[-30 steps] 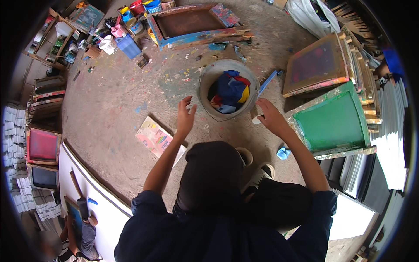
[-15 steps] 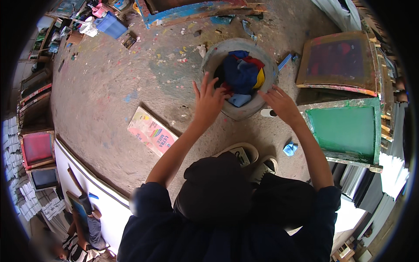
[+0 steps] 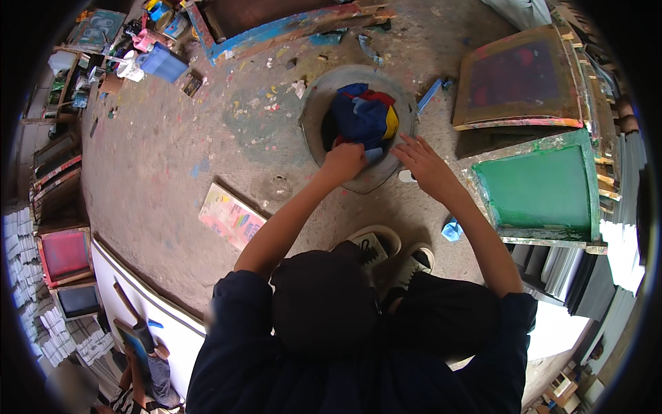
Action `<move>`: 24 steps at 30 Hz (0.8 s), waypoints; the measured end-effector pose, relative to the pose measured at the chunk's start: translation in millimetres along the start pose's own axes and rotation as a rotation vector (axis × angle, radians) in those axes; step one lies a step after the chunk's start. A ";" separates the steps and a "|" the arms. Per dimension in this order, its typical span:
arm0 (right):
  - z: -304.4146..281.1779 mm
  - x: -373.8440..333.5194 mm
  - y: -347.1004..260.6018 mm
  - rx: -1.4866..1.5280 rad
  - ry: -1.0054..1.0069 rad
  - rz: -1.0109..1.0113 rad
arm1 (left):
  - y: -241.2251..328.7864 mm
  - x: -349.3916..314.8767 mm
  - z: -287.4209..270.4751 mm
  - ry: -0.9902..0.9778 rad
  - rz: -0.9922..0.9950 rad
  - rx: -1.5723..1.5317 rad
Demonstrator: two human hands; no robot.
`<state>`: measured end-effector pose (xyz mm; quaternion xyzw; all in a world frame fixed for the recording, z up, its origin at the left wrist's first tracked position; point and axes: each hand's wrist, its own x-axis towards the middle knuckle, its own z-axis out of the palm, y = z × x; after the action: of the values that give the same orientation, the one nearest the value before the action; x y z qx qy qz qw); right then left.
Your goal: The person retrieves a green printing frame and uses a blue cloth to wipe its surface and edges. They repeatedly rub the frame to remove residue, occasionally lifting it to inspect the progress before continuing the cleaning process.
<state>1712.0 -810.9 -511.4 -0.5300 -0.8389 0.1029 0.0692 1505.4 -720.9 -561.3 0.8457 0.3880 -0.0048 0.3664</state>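
Observation:
A round grey tub (image 3: pixel 317 86) stands on the floor ahead of me, holding a heap of cloth (image 3: pixel 362 121) in dark blue, red and yellow. A light-blue piece of cloth (image 3: pixel 373 154) lies at the heap's near edge. My left hand (image 3: pixel 346 163) reaches over the near left rim, its fingers curled closed at the cloth, fingertips partly hidden. On the right, my right hand (image 3: pixel 426 165) is at the tub's rim with fingers stretched out and nothing in them. Beside it a small white round object (image 3: pixel 407 176) is partly covered by the hand.
A flattened printed carton (image 3: pixel 231 217) lies to the left. Screen frames, one green (image 3: pixel 541 186) and one brown (image 3: pixel 520 79), stand at right. A blue bin (image 3: pixel 163 63) is far left. A crumpled light-blue scrap (image 3: pixel 452 230) lies near my shoes (image 3: pixel 372 250). Another person's hand (image 3: pixel 161 350) shows lower left.
My left hand has gone from spread fingers to curled fingers at the cloth. My right hand stays open by the rim. The whole view has shifted slightly.

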 end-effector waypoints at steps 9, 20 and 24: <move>-68.4 17.2 -30.7 1.353 0.279 0.428 | 46.7 -22.0 -84.1 -0.203 0.061 -1.482; -93.4 -10.6 -37.4 1.157 0.508 0.575 | 110.2 -33.3 -92.8 -0.228 0.039 -1.317; -115.5 -38.5 -43.6 0.988 0.430 0.649 | 112.8 -4.6 -63.8 -0.394 0.143 -1.346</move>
<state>1716.4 -852.3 -388.9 -0.6719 -0.4558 0.3853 0.4386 1559.0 -732.7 -443.9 0.4419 0.1764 0.1073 0.8730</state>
